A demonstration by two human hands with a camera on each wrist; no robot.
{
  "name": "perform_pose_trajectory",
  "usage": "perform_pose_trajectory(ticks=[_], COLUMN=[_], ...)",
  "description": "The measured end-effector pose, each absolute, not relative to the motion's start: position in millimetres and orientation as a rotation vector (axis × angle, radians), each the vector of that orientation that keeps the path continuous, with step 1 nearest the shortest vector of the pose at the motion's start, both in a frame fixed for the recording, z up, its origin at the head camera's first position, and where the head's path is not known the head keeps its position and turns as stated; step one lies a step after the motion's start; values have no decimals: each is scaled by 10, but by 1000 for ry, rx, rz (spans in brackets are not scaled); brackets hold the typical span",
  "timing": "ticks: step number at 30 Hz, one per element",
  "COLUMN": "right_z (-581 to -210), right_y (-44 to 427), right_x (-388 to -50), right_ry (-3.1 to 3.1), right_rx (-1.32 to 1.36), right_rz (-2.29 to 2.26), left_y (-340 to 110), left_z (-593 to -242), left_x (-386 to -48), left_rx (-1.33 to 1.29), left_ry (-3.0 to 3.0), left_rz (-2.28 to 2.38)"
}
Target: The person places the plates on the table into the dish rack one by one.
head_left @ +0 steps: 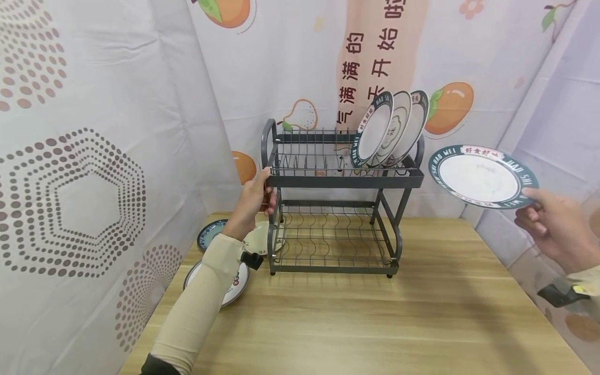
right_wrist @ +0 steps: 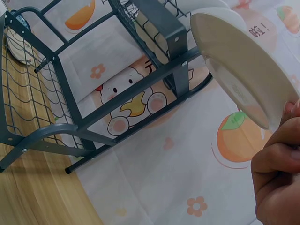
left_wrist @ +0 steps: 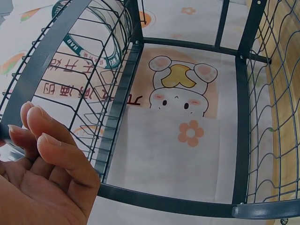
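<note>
A two-tier dark metal dish rack stands on the table. My left hand grips the upper tier's front left corner, thumb on top and fingers curled below the bar; the left wrist view shows those fingers beside the bar. Off to the rack's right, my right hand pinches the edge of a white plate with a green lettered rim, held in the air. Its pale underside shows in the right wrist view. Three similar plates lean upright at the upper tier's right end, the nearest plate overlapping the others.
Left of the rack, partly behind my left arm, lie a blue-patterned dish, a cream dish and a white plate with a dark rim. Printed curtains hang behind and on both sides of the wooden table.
</note>
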State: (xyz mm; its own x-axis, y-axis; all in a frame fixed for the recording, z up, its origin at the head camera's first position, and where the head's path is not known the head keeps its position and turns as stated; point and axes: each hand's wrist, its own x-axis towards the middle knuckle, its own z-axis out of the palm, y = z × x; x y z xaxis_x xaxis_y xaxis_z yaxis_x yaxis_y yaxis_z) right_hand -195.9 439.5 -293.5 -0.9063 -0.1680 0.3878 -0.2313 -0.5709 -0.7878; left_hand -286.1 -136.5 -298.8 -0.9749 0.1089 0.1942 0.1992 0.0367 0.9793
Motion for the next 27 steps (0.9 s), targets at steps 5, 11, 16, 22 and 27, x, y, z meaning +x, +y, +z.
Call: perform_pose_trajectory(ticks=[5,11,16,22,27], right_z=[-2863,-2801,-2748,-2698,-2683], right_y=[4365,4312,4251,4193,4161], right_x=[-1934,-1904,-1892,-1869,-1834], right_ry=[-1443,-1460,-1485,-1449,-1396], right_rx=[709,695,733,749,793], right_rz=[2672,2637,2603,2630,2667], left_y=[-1381,-1391,-1397,-1406,-1382], left_z=[-2968,-2952,-2945,-2950,-2971], left_x=[-2853,-2839,-2832,-2829,-2833], left_rx=[-323,-315,-301,-304,-322], left_ry=[-2216,-2218,-2215,-2208,-2216], left_rz=[-2105,-2108,-2114,-2113,-2117])
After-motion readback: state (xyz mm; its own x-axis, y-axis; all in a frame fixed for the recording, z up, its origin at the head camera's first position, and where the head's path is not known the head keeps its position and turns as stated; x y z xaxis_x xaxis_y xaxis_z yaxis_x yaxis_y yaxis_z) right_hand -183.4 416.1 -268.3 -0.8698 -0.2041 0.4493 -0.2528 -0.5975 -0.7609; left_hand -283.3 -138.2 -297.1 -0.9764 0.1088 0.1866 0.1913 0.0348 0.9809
